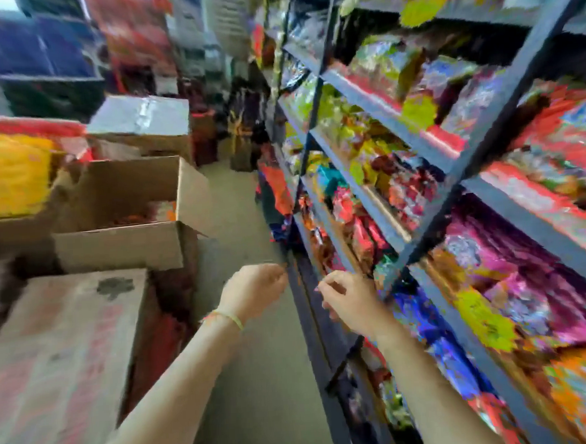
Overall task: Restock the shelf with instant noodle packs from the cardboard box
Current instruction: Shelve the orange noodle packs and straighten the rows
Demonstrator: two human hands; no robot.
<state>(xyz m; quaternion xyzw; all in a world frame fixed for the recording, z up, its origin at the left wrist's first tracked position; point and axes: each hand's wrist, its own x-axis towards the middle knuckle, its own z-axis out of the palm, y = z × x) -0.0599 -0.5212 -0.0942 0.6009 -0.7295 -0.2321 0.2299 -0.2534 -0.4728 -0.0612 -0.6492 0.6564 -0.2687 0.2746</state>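
Both hands hang before the dark metal shelf [427, 146] — the frame is blurred. The left hand [254, 291] and right hand [349, 299] show loosely curled fingers, seemingly empty. An open brown cardboard box [121, 246] sits left.

Heavy blur smears the packs [367, 162] on the shelf [427, 145] into unreadable colour. The open cardboard box [126, 211] hides most of its contents.
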